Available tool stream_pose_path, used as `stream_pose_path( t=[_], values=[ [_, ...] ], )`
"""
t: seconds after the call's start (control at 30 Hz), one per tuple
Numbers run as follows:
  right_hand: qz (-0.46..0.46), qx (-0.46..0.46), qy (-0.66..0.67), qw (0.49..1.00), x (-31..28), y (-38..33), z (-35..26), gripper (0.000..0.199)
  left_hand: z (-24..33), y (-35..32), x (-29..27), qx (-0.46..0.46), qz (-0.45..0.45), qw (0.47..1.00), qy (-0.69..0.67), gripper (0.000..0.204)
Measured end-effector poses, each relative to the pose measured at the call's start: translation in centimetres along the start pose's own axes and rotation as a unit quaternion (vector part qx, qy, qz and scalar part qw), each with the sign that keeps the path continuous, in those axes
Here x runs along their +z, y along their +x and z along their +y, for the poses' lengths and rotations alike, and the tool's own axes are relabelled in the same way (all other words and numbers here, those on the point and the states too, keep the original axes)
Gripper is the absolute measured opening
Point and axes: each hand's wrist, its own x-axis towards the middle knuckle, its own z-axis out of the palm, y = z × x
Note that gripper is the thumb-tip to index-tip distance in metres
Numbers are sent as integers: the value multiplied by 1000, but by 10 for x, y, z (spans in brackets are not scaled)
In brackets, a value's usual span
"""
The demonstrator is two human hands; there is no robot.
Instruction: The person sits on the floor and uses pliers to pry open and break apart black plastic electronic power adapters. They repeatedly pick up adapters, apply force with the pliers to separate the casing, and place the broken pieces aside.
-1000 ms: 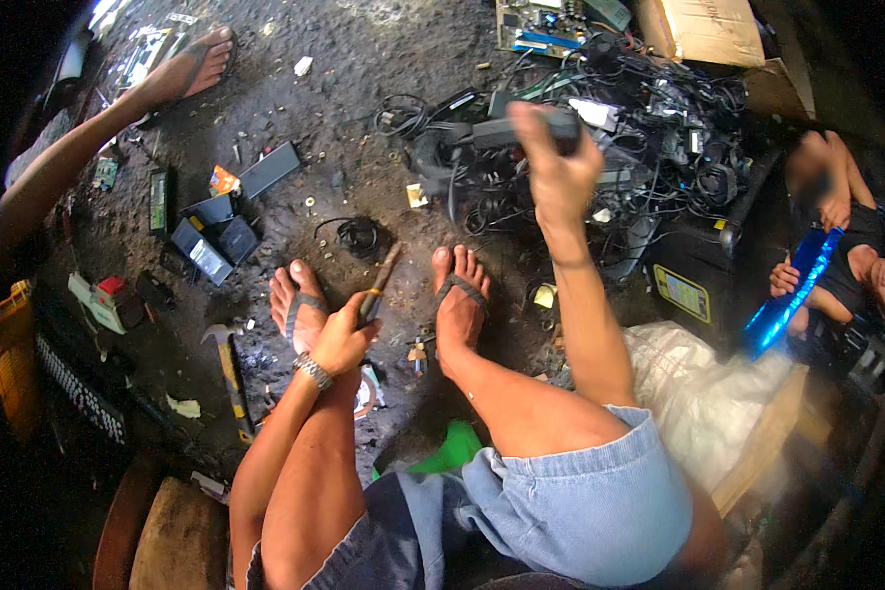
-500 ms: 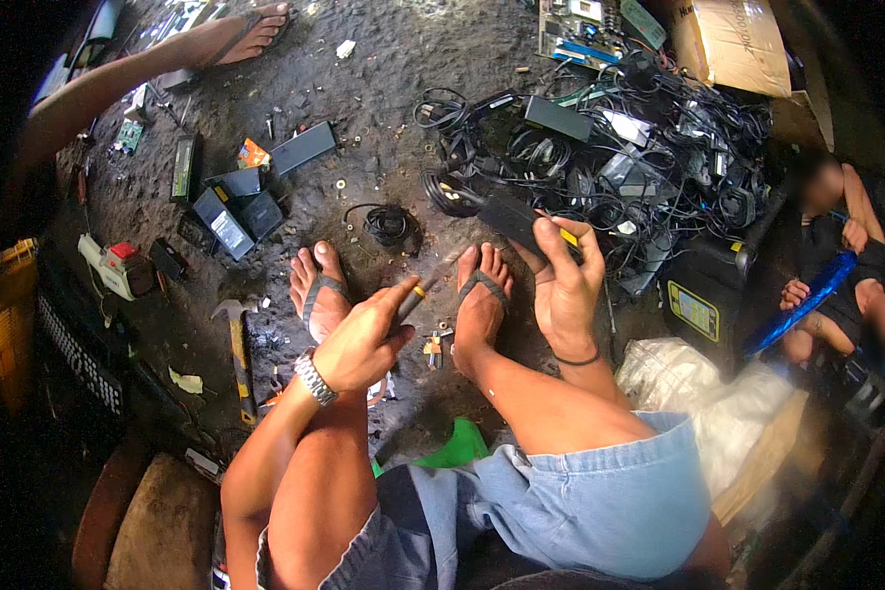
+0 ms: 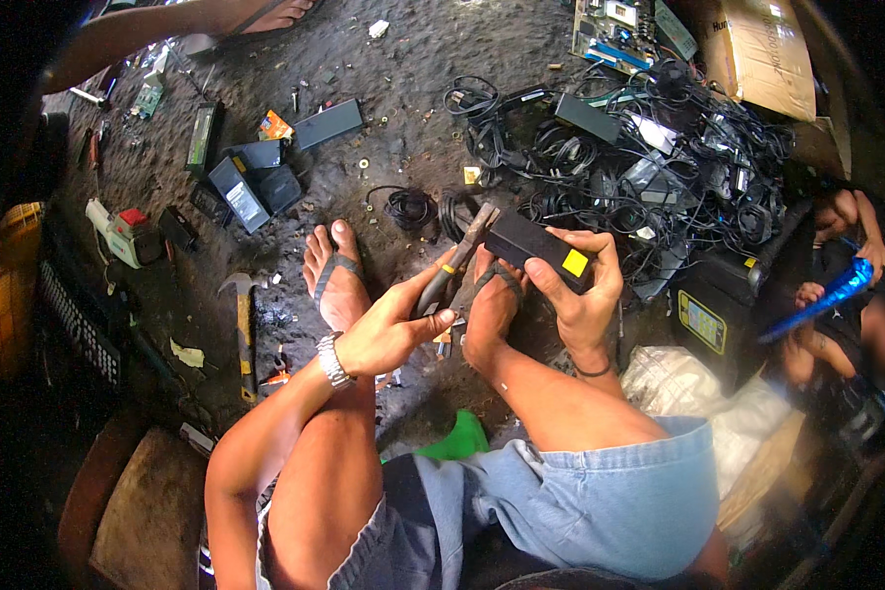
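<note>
My left hand [image 3: 400,329], with a metal watch on its wrist, grips a pair of pliers [image 3: 446,273] by dark handles with a yellow band. The metal jaws point up and away, right beside the near-left end of a black power adapter [image 3: 526,244]; I cannot tell whether they touch. My right hand [image 3: 585,300] is closed around the adapter's right end, near its yellow sticker. The adapter is held over my right foot. A coiled black cable [image 3: 455,214] hangs or lies just past the plier jaws; whether it joins the adapter is unclear.
A large heap of adapters and cables [image 3: 649,167] spreads at the far right, by a cardboard box [image 3: 762,54]. Several black adapters [image 3: 238,194] lie at the left, above a hammer [image 3: 244,334]. Another person [image 3: 846,285] sits at the right with something shiny blue.
The adapter has been turned to lie lengthwise across and brought nearer my left hand. The pliers have risen to the adapter's end. The view has shifted slightly.
</note>
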Motion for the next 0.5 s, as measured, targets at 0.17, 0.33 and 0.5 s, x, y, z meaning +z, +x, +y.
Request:
stream_pose_path(
  t=[0.17, 0.33, 0.5],
  values=[
    [-54, -14, -42, 998, -10, 3, 2, 50, -14, 1, 0, -45, 1, 997, -59, 73],
    [-64, -22, -52, 996, -8, -3, 5, 52, -30, 1, 7, -59, 17, 998, -15, 39],
    [-63, -39, -73, 995, -1, -7, 2, 50, -52, 1, 12, 19, 116, 988, 97, 29]
  ],
)
